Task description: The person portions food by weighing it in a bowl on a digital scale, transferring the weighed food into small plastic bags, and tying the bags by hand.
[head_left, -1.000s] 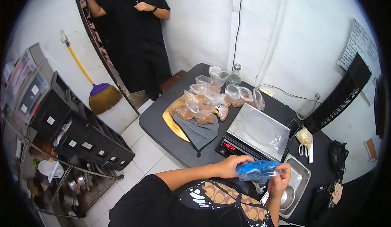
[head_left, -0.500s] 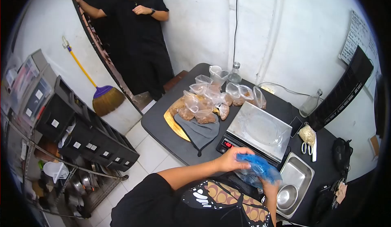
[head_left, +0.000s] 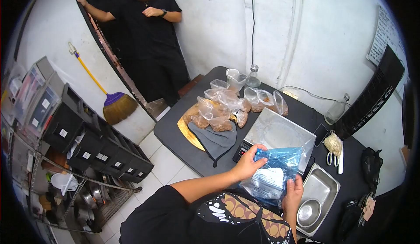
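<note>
Between my hands is a blue, clear-sided plastic bag [head_left: 286, 161] with a white label, spread out above the front edge of the scale. My left hand [head_left: 250, 163] pinches its upper left side, thumb on top. On its right lower edge, my right hand [head_left: 292, 193] grips with the thumb and fingers. Behind the bag stands the digital scale [head_left: 273, 130], its steel platform partly covered and its red display mostly hidden by my left hand. Right of my right hand lies a steel tray [head_left: 334, 190] with a small metal bowl [head_left: 309, 212] in it.
Several clear bags of brown contents [head_left: 221, 108] sit on the black table [head_left: 168, 128] by a grey cloth [head_left: 214, 140]. Scissors [head_left: 332, 158] and a glass bottle [head_left: 336, 110] are at the right. Another person [head_left: 153, 43] stands in the doorway. Black drawers [head_left: 87, 152] line the left.
The blue bag, crumpled before, is now spread flatter, with its white label showing. My left hand has shifted slightly, and my right hand has come up along the bag's edge.
</note>
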